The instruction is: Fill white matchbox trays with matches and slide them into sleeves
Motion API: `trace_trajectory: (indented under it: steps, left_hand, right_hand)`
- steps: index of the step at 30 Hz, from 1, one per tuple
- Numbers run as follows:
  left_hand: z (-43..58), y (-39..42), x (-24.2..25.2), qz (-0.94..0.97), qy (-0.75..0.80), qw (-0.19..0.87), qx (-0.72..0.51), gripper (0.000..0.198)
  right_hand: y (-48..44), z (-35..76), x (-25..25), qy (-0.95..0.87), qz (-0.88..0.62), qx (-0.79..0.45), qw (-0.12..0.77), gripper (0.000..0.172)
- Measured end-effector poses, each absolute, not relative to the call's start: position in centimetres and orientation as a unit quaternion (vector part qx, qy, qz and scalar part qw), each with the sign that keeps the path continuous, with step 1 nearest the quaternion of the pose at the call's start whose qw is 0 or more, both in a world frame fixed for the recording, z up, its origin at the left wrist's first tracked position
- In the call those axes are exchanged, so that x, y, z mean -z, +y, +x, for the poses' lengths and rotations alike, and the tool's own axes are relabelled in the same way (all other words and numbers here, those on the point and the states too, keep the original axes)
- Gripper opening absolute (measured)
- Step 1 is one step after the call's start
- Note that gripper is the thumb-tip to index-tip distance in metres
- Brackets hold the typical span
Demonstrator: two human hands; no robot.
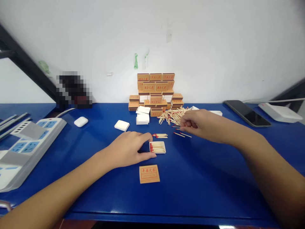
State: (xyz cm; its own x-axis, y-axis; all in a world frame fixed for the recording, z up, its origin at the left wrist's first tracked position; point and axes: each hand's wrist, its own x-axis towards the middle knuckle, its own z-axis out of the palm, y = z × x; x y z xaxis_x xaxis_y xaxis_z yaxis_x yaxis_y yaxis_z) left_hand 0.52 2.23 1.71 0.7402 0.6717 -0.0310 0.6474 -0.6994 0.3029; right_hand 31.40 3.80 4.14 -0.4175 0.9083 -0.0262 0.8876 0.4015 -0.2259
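Note:
My left hand (130, 148) curls its thumb and a finger around the left end of a small white matchbox tray (165, 152). Red-tipped matches (157, 147) lie side by side inside it, heads to the left. Just behind the tray rests a small row of loose matches (162, 135). At the front edge of a large match pile (173, 115), my right hand (196, 124) is closed in a pinch, with a match (177, 129) at its fingertips; the fingers partly hide it. Two matches (182, 135) lie below that hand. An orange matchbox sleeve (149, 174) lies nearer me.
Orange matchboxes (156, 86) are stacked against the wall. White trays (143, 118) and another white tray (122, 125) sit left of the match pile. A power strip (35, 143) and white earphone case (81, 121) stand left; a phone (246, 113) and white device (278, 112) lie right.

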Motion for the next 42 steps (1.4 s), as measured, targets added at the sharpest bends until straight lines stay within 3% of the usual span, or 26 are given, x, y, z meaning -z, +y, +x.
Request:
trace_trajectory:
  steps: [4, 10, 17, 22, 27, 35, 42]
  left_hand:
    - [0.6, 2.3, -1.7, 0.921, 0.356, 0.149, -0.045, 0.038]
    - [0.6, 2.2, -1.8, 0.921, 0.355, 0.151, -0.046, 0.039]
    - [0.6, 2.1, -2.1, 0.918, 0.364, 0.152, -0.036, 0.039]
    - [0.7, 2.2, -1.8, 0.919, 0.363, 0.146, -0.04, 0.038]
    - [0.5, 2.2, -1.8, 0.92, 0.359, 0.148, -0.045, 0.039]
    - [0.7, 2.3, -1.9, 0.92, 0.36, 0.149, -0.039, 0.038]
    - [0.6, 2.2, -1.9, 0.92, 0.361, 0.149, -0.038, 0.039]
  right_hand:
    - [3.6, 31.7, -3.3, -0.824, -0.542, -0.165, 0.004, 0.012]
    - [3.6, 30.8, -2.3, -0.837, -0.527, -0.143, 0.011, 0.016]
    - [2.9, 27.5, -2.2, -0.873, -0.473, -0.083, 0.081, 0.015]
    - [2.3, 25.6, -1.7, -0.886, -0.458, -0.028, 0.07, 0.021]
    - [3.0, 28.4, -3.5, -0.869, -0.468, -0.004, 0.161, 0.021]
    - [3.8, 32.7, -3.0, -0.81, -0.564, -0.157, -0.02, 0.015]
    - [3.2, 29.6, -2.7, -0.858, -0.49, -0.146, 0.036, 0.021]
